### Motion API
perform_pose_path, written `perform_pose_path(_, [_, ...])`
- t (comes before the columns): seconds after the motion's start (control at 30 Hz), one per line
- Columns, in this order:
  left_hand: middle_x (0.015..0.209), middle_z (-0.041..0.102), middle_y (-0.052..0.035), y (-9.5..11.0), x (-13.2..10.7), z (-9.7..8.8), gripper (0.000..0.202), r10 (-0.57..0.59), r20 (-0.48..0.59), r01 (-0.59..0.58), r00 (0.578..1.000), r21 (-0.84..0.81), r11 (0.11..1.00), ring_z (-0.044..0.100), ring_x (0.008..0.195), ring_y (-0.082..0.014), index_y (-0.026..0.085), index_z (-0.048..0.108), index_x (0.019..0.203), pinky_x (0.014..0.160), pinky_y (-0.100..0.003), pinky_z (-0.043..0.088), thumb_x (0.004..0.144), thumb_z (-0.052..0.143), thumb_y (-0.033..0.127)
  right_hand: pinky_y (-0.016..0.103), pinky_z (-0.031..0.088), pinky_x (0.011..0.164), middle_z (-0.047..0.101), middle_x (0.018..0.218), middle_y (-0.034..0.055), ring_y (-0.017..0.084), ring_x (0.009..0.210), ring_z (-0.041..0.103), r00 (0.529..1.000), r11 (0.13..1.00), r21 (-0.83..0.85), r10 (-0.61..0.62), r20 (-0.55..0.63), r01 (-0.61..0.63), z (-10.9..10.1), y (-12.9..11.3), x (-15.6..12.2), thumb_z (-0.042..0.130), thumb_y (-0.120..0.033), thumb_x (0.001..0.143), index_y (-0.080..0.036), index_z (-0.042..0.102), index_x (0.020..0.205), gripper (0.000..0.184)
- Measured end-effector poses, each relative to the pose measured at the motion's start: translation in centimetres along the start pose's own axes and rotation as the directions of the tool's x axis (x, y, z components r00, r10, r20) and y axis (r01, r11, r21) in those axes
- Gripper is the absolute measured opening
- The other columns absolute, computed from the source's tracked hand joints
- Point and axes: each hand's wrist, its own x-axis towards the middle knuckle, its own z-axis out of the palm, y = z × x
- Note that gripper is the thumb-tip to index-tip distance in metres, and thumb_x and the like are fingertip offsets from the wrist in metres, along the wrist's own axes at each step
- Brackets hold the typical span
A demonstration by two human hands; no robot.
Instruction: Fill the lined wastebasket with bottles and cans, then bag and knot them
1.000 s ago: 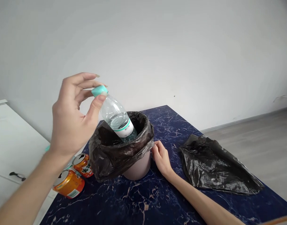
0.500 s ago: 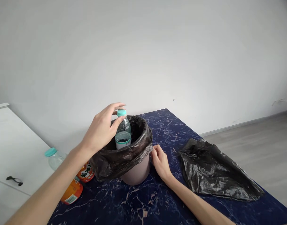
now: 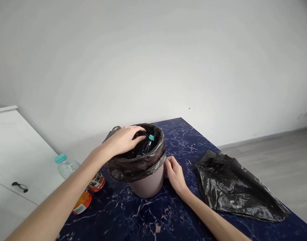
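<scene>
A small pink bin (image 3: 147,185) lined with a black bag (image 3: 135,165) stands on the dark blue marble table (image 3: 153,217). Inside it lies a clear plastic bottle with a teal cap (image 3: 151,137), leaning against the far side. My left hand (image 3: 124,139) reaches over the bin's rim, fingers curled down onto the bottle's neck. My right hand (image 3: 174,174) rests against the bin's right side, fingers pinching the edge of the liner.
Left of the bin stand another teal-capped bottle (image 3: 65,164) and two orange drink cans (image 3: 96,180). A loose black plastic bag (image 3: 236,187) lies on the table to the right. A white cabinet (image 3: 15,157) stands at the left, grey floor at the right.
My left hand has lowered the bottle from above the bin down into it; the bottle now sits almost wholly inside the liner. My right hand has stayed at the bin's side.
</scene>
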Motion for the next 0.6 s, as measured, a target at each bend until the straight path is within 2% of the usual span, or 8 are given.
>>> perform_pose_path(0.1, [0.136, 0.078, -0.0064, 0.0, -1.1, -0.6, 0.039, -0.046, -0.074, 0.045, 0.996, -0.011, 0.999, 0.073, 0.122, -0.032, 0.029, 0.075, 0.131, 0.107, -0.051, 0.055, 0.105, 0.052, 0.048, 0.029, 0.036, 0.06, 0.053, 0.069, -0.0035, 0.017, 0.063, 0.048, 1.0, 1.0, 0.003, -0.002, 0.011, 0.002, 0.0, 0.1, -0.1, 0.047, -0.062, 0.104, -0.025, 0.053, 0.085, 0.042])
perform_pose_path(0.2, [0.123, 0.082, -0.0044, -0.7, -2.8, -1.7, 0.037, -0.13, -0.203, 0.127, 0.97, -0.027, 0.992, 0.079, 0.092, -0.0273, 0.031, 0.077, 0.125, 0.087, -0.044, 0.062, 0.105, 0.052, 0.049, 0.029, 0.037, 0.06, 0.054, 0.07, -0.0032, 0.017, 0.063, 0.048, 1.0, 1.0, 0.005, 0.0, 0.018, 0.0, 0.1, 0.3, -0.1, 0.047, -0.063, 0.104, -0.025, 0.055, 0.086, 0.043])
perform_pose_path(0.23, [0.121, 0.083, -0.0039, -1.2, -3.4, -2.0, 0.036, -0.165, -0.256, 0.159, 0.953, -0.042, 0.986, 0.078, 0.087, -0.0263, 0.031, 0.077, 0.123, 0.083, -0.043, 0.063, 0.105, 0.052, 0.048, 0.029, 0.037, 0.06, 0.054, 0.071, -0.0031, 0.017, 0.064, 0.048, 1.0, 1.0, 0.006, 0.0, 0.018, 0.0, 0.1, 0.3, -0.1, 0.047, -0.063, 0.104, -0.025, 0.055, 0.086, 0.043])
perform_pose_path(0.27, [0.122, 0.082, -0.0032, -1.9, -4.0, -2.4, 0.035, -0.204, -0.309, 0.194, 0.929, -0.063, 0.979, 0.079, 0.089, -0.0258, 0.031, 0.076, 0.122, 0.082, -0.041, 0.063, 0.105, 0.052, 0.048, 0.029, 0.037, 0.06, 0.054, 0.071, -0.003, 0.017, 0.064, 0.048, 1.0, 1.0, 0.005, 0.0, 0.018, 0.0, 0.1, 0.3, 0.0, 0.047, -0.063, 0.104, -0.025, 0.056, 0.086, 0.043])
perform_pose_path(0.37, [0.131, 0.079, 0.0003, -5.0, -5.8, -3.2, 0.032, -0.341, -0.439, 0.315, 0.831, -0.134, 0.94, 0.074, 0.119, -0.0248, 0.031, 0.073, 0.12, 0.092, -0.036, 0.062, 0.106, 0.048, 0.045, 0.029, 0.036, 0.06, 0.054, 0.071, -0.0031, 0.017, 0.064, 0.049, 1.0, 1.0, 0.002, 0.0, 0.016, -0.001, 0.2, 0.4, 0.0, 0.048, -0.063, 0.104, -0.025, 0.056, 0.086, 0.043])
perform_pose_path(0.47, [0.129, 0.079, -0.0054, -8.5, -7.9, -3.6, 0.028, -0.449, -0.478, 0.461, 0.755, -0.1, 0.882, 0.073, 0.117, -0.0299, 0.025, 0.069, 0.116, 0.091, -0.042, 0.061, 0.103, 0.054, 0.045, 0.029, 0.036, 0.06, 0.053, 0.07, -0.0032, 0.018, 0.064, 0.048, 1.0, 1.0, -0.001, -0.001, 0.013, 0.001, 0.2, 0.4, 0.0, 0.048, -0.063, 0.103, -0.025, 0.055, 0.085, 0.043])
perform_pose_path(0.53, [0.109, 0.08, -0.006, -10.4, -9.4, -3.7, 0.029, -0.492, -0.48, 0.539, 0.726, -0.047, 0.841, 0.075, 0.097, -0.0316, 0.023, 0.066, 0.11, 0.09, -0.048, 0.06, 0.097, 0.064, 0.05, 0.029, 0.037, 0.061, 0.054, 0.071, -0.0029, 0.018, 0.065, 0.049, 1.0, 1.0, -0.002, -0.004, 0.007, 0.004, 0.2, 0.5, 0.0, 0.048, -0.063, 0.103, -0.025, 0.055, 0.084, 0.043])
perform_pose_path(0.6, [0.078, 0.071, 0.0004, -11.8, -11.0, -3.7, 0.03, -0.515, -0.486, 0.595, 0.706, 0.013, 0.803, 0.072, 0.089, -0.0336, 0.026, 0.064, 0.106, 0.095, -0.054, 0.058, 0.094, 0.069, 0.052, 0.03, 0.037, 0.062, 0.054, 0.071, -0.0027, 0.018, 0.066, 0.049, 1.0, 1.0, -0.004, -0.005, 0.0, 0.005, 0.2, 0.5, -0.1, 0.049, -0.064, 0.102, -0.025, 0.055, 0.083, 0.043])
